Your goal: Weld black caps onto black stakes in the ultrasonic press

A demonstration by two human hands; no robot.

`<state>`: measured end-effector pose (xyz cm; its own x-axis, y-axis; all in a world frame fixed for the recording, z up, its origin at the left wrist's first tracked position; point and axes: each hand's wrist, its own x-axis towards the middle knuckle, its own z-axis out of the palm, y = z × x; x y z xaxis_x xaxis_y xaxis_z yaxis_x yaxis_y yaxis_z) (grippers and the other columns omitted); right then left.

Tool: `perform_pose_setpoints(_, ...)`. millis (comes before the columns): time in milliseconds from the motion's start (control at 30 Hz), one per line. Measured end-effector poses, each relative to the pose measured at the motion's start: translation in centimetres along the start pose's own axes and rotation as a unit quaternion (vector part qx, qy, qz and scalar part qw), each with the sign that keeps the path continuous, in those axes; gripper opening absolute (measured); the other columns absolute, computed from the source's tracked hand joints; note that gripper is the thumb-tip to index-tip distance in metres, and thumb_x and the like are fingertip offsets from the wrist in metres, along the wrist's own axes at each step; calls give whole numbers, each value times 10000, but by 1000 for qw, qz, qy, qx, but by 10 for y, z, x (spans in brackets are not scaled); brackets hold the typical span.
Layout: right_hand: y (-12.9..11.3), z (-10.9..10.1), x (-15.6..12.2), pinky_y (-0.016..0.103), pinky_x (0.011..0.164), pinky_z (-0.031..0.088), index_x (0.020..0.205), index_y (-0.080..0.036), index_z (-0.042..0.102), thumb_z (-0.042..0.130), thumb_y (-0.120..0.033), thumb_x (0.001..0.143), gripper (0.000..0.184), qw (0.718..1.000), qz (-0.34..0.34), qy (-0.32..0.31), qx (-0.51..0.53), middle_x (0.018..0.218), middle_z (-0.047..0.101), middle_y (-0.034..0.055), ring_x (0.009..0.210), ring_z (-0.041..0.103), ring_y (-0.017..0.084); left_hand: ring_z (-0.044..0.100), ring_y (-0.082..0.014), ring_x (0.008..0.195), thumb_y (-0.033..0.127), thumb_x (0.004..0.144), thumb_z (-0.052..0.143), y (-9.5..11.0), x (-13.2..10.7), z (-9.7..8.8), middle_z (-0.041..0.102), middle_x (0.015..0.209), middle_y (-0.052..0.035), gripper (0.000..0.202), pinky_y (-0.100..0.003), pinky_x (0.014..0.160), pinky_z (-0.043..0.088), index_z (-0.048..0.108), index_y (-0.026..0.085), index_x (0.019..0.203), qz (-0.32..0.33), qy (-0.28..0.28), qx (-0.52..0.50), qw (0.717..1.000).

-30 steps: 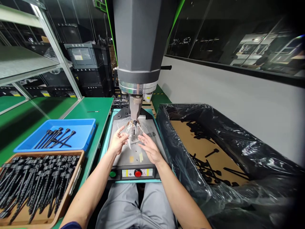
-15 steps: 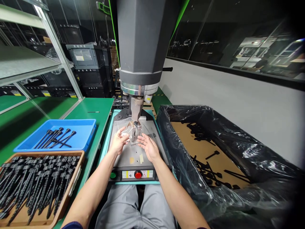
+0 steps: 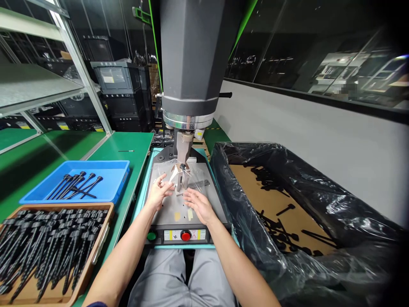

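Observation:
My left hand (image 3: 159,195) is just left of a metal holding fixture (image 3: 179,183), thumb and fingers apart and nothing visible between them. On the other side, my right hand (image 3: 200,205) hovers palm inward, its fingers stretched toward the fixture's base. A small black part (image 3: 182,166) sits at the top of the fixture, right under the tapered metal horn (image 3: 183,147) of the press. Clear plastic film (image 3: 196,175) is spread around the fixture. I cannot tell whether either hand touches the film or the fixture.
A red button (image 3: 185,235) and a green button (image 3: 151,236) face me on the machine base. To the left are a blue tray (image 3: 123,181) and a brown tray (image 3: 110,213) of black stemmed parts. A black-lined bin (image 3: 255,200) with similar parts stands right.
My right hand has dropped slightly toward me, away from the fixture's upper part. My left hand has barely moved. The view has shifted a little.

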<state>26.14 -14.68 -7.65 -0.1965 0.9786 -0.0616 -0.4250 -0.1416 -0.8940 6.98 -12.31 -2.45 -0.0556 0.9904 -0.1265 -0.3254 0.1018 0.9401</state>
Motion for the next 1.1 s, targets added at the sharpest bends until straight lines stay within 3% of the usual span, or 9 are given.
perform_pose_setpoints(167, 9, -14, -37, 371, 711, 548, 1056, -172, 659, 796, -461, 710, 472, 995, 67, 15, -78, 1008, 698, 121, 809, 679, 225, 641, -188, 1011, 409, 713, 768, -1, -28, -22, 648, 1088, -108, 745, -329, 883, 510, 453, 155, 1338, 81, 84, 122, 986)
perform_pose_setpoints(300, 13, -48, -77, 385, 642, 544, 1046, -174, 659, 701, -547, 766, 468, 969, -12, 105, -221, 953, 701, 125, 755, 661, 241, 601, -222, 1120, 431, 787, 687, -19, -76, -57, 601, 1247, -116, 657, -410, 1012, 454, 448, 225, 1364, 141, 163, 228, 950)
perform_pose_setpoints(367, 15, -69, -94, 423, 697, 545, 1047, -184, 656, 641, -565, 801, 454, 922, -94, 192, -322, 1011, 685, 140, 837, 651, 269, 596, -247, 1134, 438, 790, 677, -36, -98, -76, 589, 1279, -121, 641, -441, 1032, 441, 460, 231, 1357, 139, 203, 268, 931)
perform_pose_setpoints(433, 21, -89, -107, 482, 823, 517, 1068, -189, 654, 604, -572, 817, 461, 846, -170, 265, -431, 1113, 648, 158, 984, 616, 309, 564, -274, 1186, 452, 778, 677, -55, -113, -91, 574, 1302, -128, 644, -456, 1057, 418, 479, 214, 1342, 138, 239, 306, 911)
perform_pose_setpoints(500, 32, -106, -114, 534, 956, 442, 1156, -183, 625, 583, -600, 811, 543, 784, -198, 296, -509, 1223, 592, 175, 1134, 548, 346, 515, -298, 1246, 471, 761, 681, -74, -122, -102, 544, 1340, -133, 675, -471, 1084, 388, 479, 200, 1345, 122, 241, 352, 896)
perform_pose_setpoints(533, 39, -112, -116, 547, 994, 410, 1222, -172, 590, 571, -623, 804, 615, 773, -189, 298, -528, 1260, 568, 185, 1185, 516, 359, 493, -307, 1269, 479, 751, 685, -83, -124, -106, 525, 1362, -136, 703, -480, 1096, 371, 470, 195, 1357, 109, 228, 374, 892)
perform_pose_setpoints(700, 73, -133, -119, 517, 982, 431, 1402, -162, 419, 519, -674, 801, 795, 800, -87, 301, -511, 1318, 527, 194, 1222, 503, 371, 412, -302, 1354, 475, 765, 651, -110, -129, -118, 446, 1449, -116, 758, -484, 1135, 314, 385, 246, 1437, 89, 160, 413, 892)
perform_pose_setpoints(867, 77, -140, -121, 497, 1021, 408, 1424, -200, 386, 558, -623, 800, 773, 812, -92, 268, -510, 1356, 504, 167, 1267, 474, 352, 430, -293, 1344, 466, 770, 645, -110, -128, -128, 478, 1429, -88, 696, -471, 1139, 314, 447, 267, 1407, 102, 131, 390, 906)
perform_pose_setpoints(1100, 79, -138, -122, 501, 1037, 389, 1430, -177, 375, 547, -598, 811, 768, 811, -83, 281, -506, 1377, 480, 179, 1278, 456, 355, 424, -285, 1346, 472, 803, 611, -111, -128, -129, 459, 1437, -99, 693, -468, 1139, 306, 409, 259, 1430, 104, 133, 408, 897)
